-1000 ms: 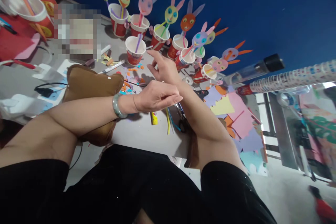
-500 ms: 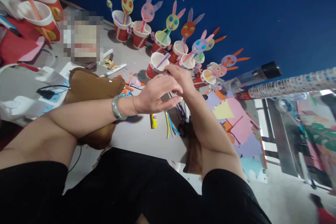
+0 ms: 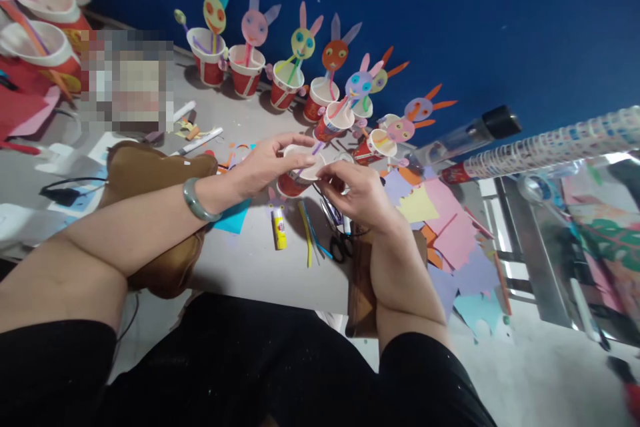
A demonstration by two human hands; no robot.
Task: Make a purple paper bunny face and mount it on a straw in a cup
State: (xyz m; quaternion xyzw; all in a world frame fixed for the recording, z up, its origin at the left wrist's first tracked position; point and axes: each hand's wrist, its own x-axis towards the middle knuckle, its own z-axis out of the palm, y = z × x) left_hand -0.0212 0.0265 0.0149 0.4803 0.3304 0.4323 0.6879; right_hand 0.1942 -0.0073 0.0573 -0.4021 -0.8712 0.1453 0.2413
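A red-and-white paper cup (image 3: 293, 185) with a purple straw (image 3: 318, 147) stands tilted between my hands. My left hand (image 3: 270, 163), with a bracelet at the wrist, is closed around the cup's far side, its thumb lying across the mouth. At the right rim, the fingertips of my right hand (image 3: 357, 190) are pinched together; what lies between them is partly hidden. Just in front of the cup lie a yellow glue stick (image 3: 280, 232) and yellow and blue straws (image 3: 308, 237). Black-handled scissors (image 3: 340, 248) rest below my right hand.
Several cups with rabbit-faced paper figures (image 3: 303, 45) line the blue wall. A brown cushion (image 3: 150, 170) lies under my left forearm. Coloured paper sheets (image 3: 455, 213) are spread at right, near a long stack of cups (image 3: 545, 150). Markers (image 3: 201, 140) and scraps lie at left.
The cup has come nearer to me, away from the row. My hands have moved from crossing above it to either side of it. The glue stick and teal paper now show more fully.
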